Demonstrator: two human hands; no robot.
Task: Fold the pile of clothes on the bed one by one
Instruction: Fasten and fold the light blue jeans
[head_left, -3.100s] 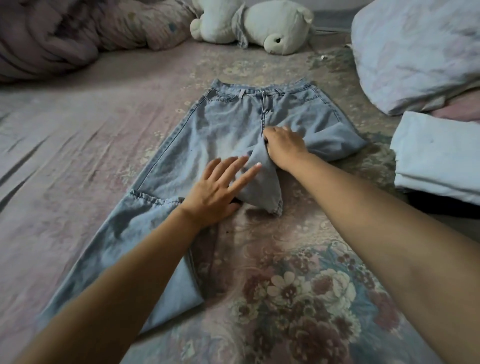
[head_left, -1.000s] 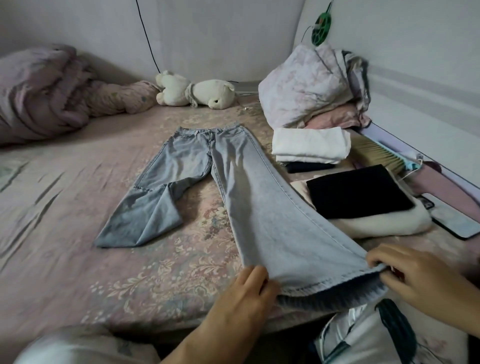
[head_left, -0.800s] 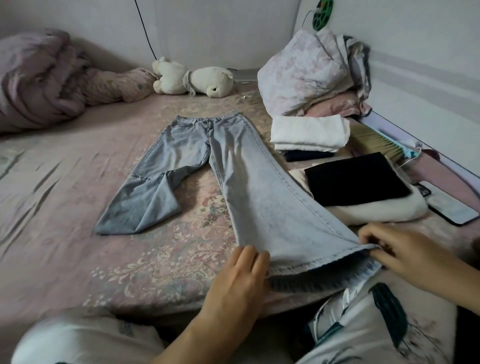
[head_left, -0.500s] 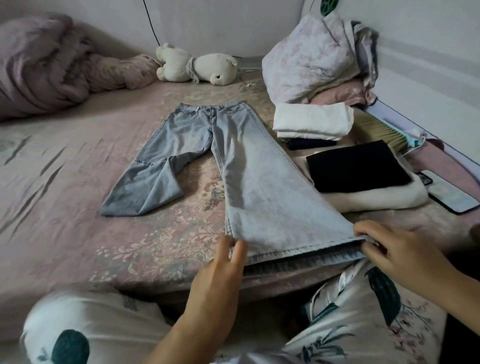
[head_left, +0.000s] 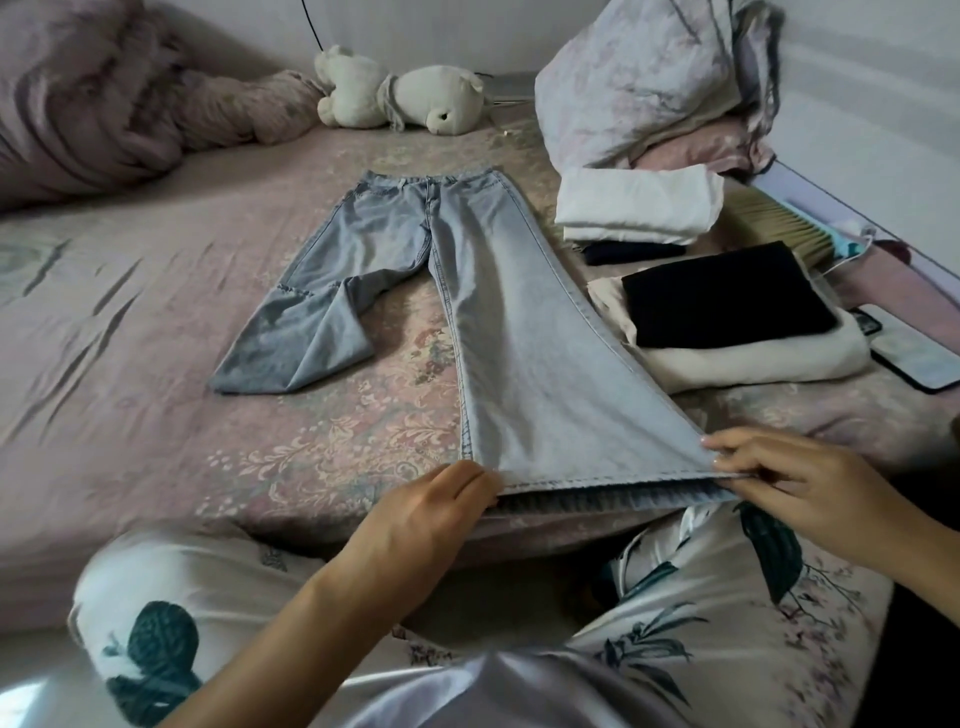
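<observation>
Light blue jeans (head_left: 519, 332) lie on the bed (head_left: 130, 322), waistband at the far end. The right leg runs straight toward me and its hem sits at the bed's near edge. My left hand (head_left: 431, 509) grips the hem's left corner. My right hand (head_left: 779, 473) pinches the hem's right corner. The jeans' left leg (head_left: 301, 338) is bent and folded over on itself near the knee.
Folded clothes sit to the right: a white stack (head_left: 639, 208) over something dark, and a black piece (head_left: 722, 296) on a cream one (head_left: 753, 358). A phone (head_left: 914, 358), a brush (head_left: 779, 228), a bundle of bedding (head_left: 649, 73), a stuffed toy (head_left: 400, 93) and a crumpled blanket (head_left: 104, 104) ring the bed.
Earlier both hands pressed on the jeans near the crotch. Since then the right leg has been drawn out straight, and both hands hold its hem, pulled flat and taut.
</observation>
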